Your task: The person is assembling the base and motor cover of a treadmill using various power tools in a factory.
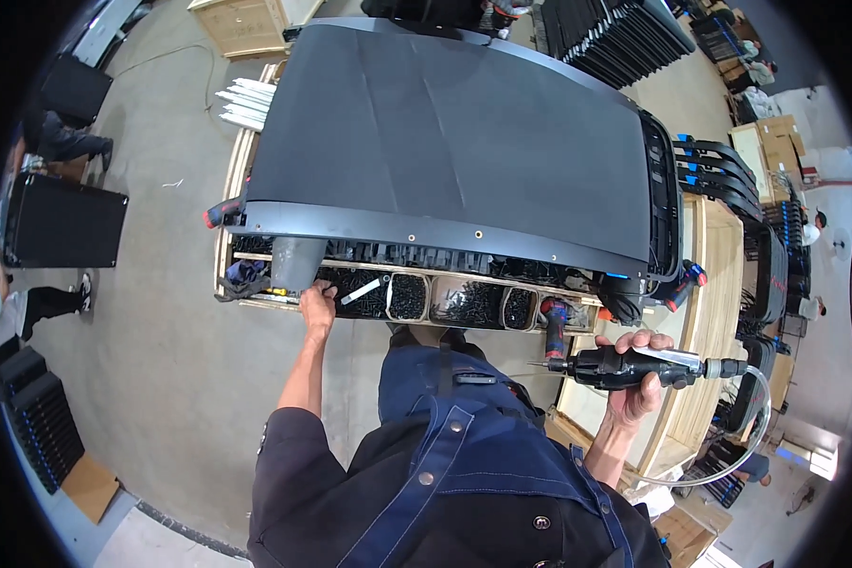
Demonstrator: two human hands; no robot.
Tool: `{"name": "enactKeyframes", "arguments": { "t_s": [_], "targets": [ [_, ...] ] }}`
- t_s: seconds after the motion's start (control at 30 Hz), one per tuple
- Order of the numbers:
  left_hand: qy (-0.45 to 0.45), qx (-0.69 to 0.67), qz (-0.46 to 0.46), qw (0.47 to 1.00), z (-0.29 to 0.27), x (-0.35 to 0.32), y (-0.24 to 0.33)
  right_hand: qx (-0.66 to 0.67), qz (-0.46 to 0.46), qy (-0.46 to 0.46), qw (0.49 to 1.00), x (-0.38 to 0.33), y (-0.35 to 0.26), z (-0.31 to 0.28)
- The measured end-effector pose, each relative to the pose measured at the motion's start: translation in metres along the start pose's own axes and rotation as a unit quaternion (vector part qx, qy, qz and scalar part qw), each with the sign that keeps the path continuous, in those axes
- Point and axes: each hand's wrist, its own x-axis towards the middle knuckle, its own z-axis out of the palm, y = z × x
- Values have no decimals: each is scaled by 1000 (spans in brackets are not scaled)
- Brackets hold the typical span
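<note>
My right hand [638, 379] is wrapped round a black air screwdriver [604, 367] with a silver lever; its thin bit points left. A clear hose [763, 417] runs from its back end. My left hand [318, 307] is at the left end of a wooden parts tray, beside a grey cylinder [297, 261]. Its fingers are bent together at a compartment of small black parts [350, 282]; whatever they may pinch is too small to tell. Above the tray lies a large dark panel [483, 133] with a metal edge strip [379, 225] along its near side.
Small bins of black screws [471, 301] line the tray, with a white strip [363, 291] nearby. A red-and-black cordless driver [555, 322] stands at its right end; another driver [221, 212] is at the panel's left. A wooden crate [701, 350] stands right. Other people are at the far left.
</note>
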Motion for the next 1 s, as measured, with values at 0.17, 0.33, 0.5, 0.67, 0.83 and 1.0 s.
{"name": "enactKeyframes", "arguments": {
  "t_s": [0.17, 0.33, 0.5, 0.67, 0.83, 1.0],
  "targets": [
    [-176, -339, -104, 918, -19, -60, 185, -32, -45, 18, 998, 35, 4, 14],
    [-336, -653, -139, 664, -38, -155, 319, 199, 8, -13, 980, 69, 26, 12],
    [-336, -710, -137, 604, -30, -203, 364, 244, 43, -33, 968, 77, 30, -6],
    [-319, -764, -149, 542, -6, -228, 378, 253, 83, -13, 964, 77, 25, -32],
    [-291, -757, -150, 566, 3, -235, 390, 247, 102, 11, 964, 81, 24, -51],
    [-52, -422, 149, 893, -4, -231, 424, 232, 124, 84, 961, 87, 35, -58]
  ]
}}
